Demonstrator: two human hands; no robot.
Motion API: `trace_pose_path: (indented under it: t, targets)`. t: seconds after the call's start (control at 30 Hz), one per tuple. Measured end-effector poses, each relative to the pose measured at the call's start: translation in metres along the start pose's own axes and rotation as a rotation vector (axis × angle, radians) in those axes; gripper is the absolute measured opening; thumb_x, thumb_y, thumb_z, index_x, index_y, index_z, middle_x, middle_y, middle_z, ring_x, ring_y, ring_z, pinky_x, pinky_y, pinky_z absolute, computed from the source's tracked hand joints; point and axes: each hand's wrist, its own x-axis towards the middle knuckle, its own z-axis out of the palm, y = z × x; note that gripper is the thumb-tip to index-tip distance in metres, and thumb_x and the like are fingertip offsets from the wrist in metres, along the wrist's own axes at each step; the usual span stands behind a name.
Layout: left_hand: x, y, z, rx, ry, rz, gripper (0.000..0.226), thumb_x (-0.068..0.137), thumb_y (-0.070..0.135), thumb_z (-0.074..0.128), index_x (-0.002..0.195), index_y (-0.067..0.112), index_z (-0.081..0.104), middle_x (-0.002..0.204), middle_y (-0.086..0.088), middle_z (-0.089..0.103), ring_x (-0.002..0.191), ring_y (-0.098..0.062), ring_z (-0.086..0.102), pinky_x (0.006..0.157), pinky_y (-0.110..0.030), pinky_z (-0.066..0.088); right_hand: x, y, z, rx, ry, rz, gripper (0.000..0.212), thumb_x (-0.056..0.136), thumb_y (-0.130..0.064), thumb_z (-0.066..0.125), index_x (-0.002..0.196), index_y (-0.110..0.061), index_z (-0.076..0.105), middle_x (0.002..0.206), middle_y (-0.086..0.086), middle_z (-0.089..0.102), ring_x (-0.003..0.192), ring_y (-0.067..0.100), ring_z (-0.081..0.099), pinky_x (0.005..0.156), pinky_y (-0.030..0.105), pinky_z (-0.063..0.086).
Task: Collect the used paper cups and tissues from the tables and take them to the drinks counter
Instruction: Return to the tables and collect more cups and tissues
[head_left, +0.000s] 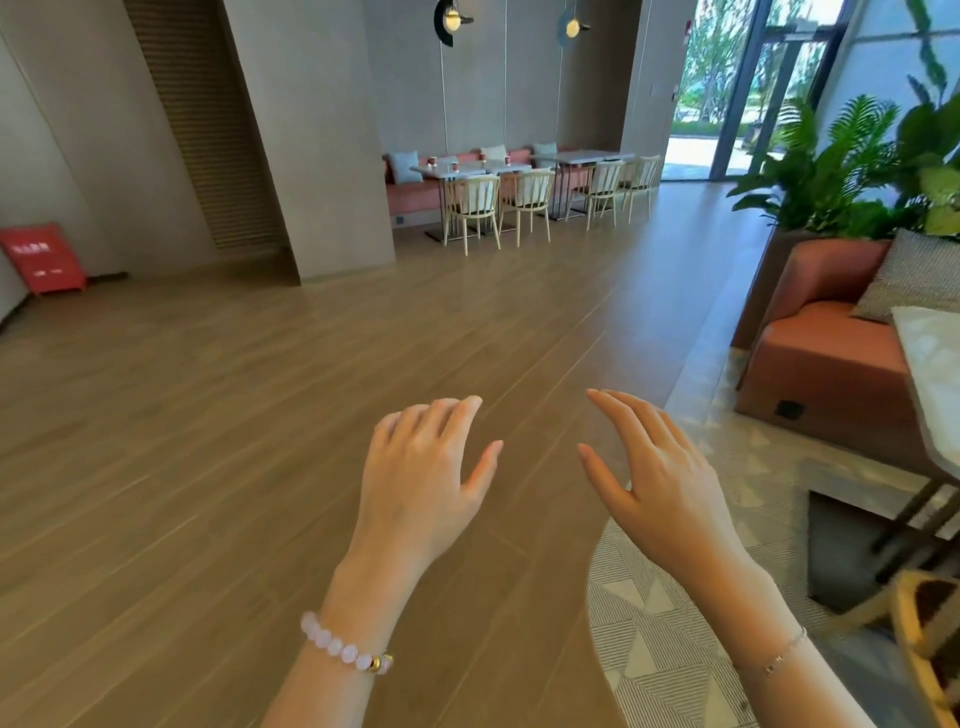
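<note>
My left hand (423, 478) and my right hand (657, 483) are held out in front of me over the wooden floor, fingers apart, holding nothing. Far across the room stand light tables (470, 169) against a pink bench. On them are small red paper cups: one (431, 161) at the left, one (455, 166) beside it, and another (507, 160) further right. No tissues are discernible at this distance.
Pale wooden chairs (472, 205) line the far tables. A grey pillar (317, 140) rises at left centre, a red sign (44, 257) leans at far left. At right are an orange sofa (826, 358), a marble table edge (930, 364), plants (852, 166) and a patterned rug (675, 623).
</note>
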Motion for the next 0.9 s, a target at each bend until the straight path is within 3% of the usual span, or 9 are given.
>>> trace_pose_path:
  t: [0.1,0.57,0.9]
  targets:
    - [0.038,-0.019,0.033,0.007,-0.012,-0.012,0.043,0.091,0.042,0.052,0.124,0.015,0.057,0.117,0.0,0.064,0.108,-0.021,0.06,0.092,-0.037,0.044,0.044,0.022,0.032,0.003,-0.001,-0.01,0.046,0.092,-0.037,0.056,0.133,-0.017,0.051,0.129,0.0,0.058,0.12,0.021,0.053,0.096,0.034,0.042]
    - [0.317,-0.065,0.189,0.003,0.018,-0.014,0.044,0.091,0.044,0.05,0.127,0.018,0.055,0.12,0.002,0.062,0.11,-0.019,0.058,0.094,-0.037,0.043,0.31,0.16,0.156,0.002,0.017,-0.04,0.047,0.093,-0.04,0.051,0.134,-0.017,0.051,0.13,0.001,0.058,0.12,0.022,0.054,0.096,0.038,0.044]
    - [0.456,-0.1,0.294,-0.022,-0.002,0.009,0.043,0.09,0.042,0.052,0.125,0.016,0.056,0.117,0.0,0.064,0.107,-0.021,0.06,0.092,-0.038,0.044,0.43,0.244,0.236,-0.056,-0.023,0.014,0.049,0.093,-0.043,0.05,0.136,-0.021,0.048,0.13,-0.001,0.057,0.12,0.021,0.054,0.097,0.034,0.042]
